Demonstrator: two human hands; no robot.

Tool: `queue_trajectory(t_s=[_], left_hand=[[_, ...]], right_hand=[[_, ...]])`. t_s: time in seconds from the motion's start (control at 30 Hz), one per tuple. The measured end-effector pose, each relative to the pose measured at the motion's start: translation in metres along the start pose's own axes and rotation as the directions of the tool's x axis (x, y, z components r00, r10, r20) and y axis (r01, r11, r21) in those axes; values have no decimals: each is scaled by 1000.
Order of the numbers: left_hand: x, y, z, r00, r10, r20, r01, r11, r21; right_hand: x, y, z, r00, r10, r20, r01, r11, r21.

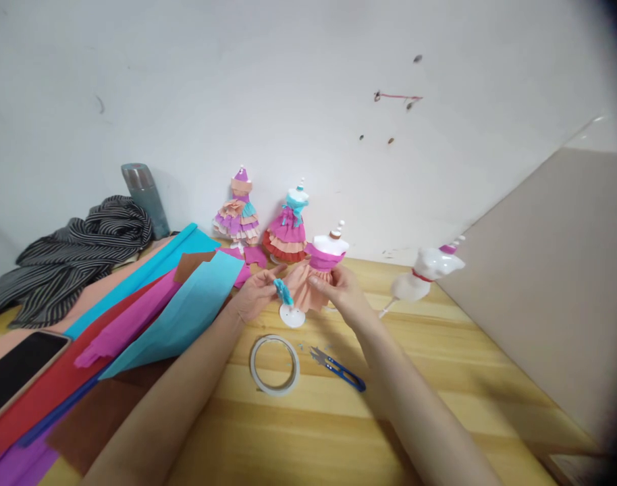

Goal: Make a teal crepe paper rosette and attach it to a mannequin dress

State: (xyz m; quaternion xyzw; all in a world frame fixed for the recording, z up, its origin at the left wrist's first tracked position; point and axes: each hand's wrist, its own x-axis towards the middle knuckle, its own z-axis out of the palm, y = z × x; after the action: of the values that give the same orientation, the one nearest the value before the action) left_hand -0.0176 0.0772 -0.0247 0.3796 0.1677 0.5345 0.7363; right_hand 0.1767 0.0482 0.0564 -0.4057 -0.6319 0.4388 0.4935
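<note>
A small white mannequin wears a magenta band and a gathered peach crepe-paper skirt, on a round white base. My right hand is closed on the skirt's right side, thumb in front. Left of the skirt, my left hand pinches a small ruffled turquoise paper piece. In front of the base lie a roll of tape and blue-handled thread snips.
Two dressed mannequins stand by the wall. A bare white mannequin leans at the right. Crepe-paper sheets, a phone, a striped cloth and a bottle occupy the left.
</note>
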Motion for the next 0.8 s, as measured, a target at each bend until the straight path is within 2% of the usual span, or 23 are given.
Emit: queue_trajectory(t_s=[0.47,0.8], left_hand=[[1,7,3,999,5,40,-8,998,56],[0,10,3,999,36,15,-37,996,82]], right_hand=[[0,-2,-1,1000,-21,16,21,1000,-17],[-1,-6,-1,1000,-18,16,18,998,-55]])
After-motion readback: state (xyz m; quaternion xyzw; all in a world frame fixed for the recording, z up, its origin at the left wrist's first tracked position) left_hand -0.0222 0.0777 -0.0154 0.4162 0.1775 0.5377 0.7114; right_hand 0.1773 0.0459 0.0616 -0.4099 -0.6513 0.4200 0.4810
